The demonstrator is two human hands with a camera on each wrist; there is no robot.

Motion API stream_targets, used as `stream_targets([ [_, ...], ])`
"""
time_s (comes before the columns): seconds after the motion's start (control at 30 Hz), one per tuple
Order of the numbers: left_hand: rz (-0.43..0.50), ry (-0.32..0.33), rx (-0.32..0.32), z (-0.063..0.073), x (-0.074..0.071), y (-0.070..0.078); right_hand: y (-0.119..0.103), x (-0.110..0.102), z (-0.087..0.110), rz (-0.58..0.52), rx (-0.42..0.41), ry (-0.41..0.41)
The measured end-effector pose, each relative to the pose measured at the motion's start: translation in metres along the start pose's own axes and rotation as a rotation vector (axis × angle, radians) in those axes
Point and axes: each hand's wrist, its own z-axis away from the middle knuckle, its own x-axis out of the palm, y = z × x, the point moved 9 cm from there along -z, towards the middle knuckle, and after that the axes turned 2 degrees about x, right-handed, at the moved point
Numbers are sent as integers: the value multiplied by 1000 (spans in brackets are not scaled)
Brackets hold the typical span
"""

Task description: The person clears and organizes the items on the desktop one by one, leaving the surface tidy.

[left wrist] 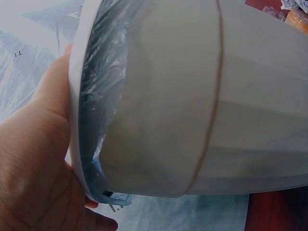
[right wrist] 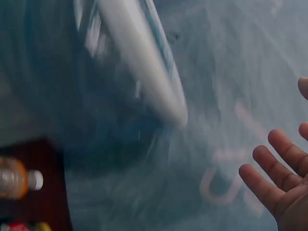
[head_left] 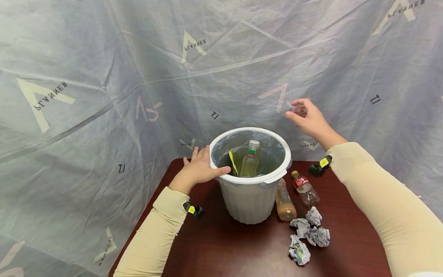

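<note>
- Left hand: palm against the left side of the bin rim, fingers spread, thumb laid over the near edge; touching, not clamped.
- Right hand: raised beyond the bin's right side, clear of the rim; fingers apart, nothing seen between them.
- Bin: pale, ribbed wall, white rim; stands upright on the dark red table. Clear liner inside, edge showing outside below the rim.
- White-capped bottle: inside the bin, neck up, green and red label; base hidden by the near rim.
- Yellow strip: also inside, just left of that bottle.
- Orange-tinted bottle: lying on the table close by the bin's right side; contact unclear.
- Red-labelled bottle: lying farther right, yellow cap.
- Crumpled papers: four, clustered nearer the wearer than both bottles.
- Grey printed sheet: hangs behind.
</note>
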Motion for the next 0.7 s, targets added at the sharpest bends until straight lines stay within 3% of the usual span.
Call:
stream_targets([
  [0.27, 5, -4, -4, -1, 3, -1, 84, -19, 14, 23, 104, 57],
  [0.47, 1, 0, -2, -2, 5, -2, 149, -8, 31, 1, 185, 64],
  [0.7, -12, 2, 0, -3, 4, -3, 205, 13, 53, -12, 255, 62],
])
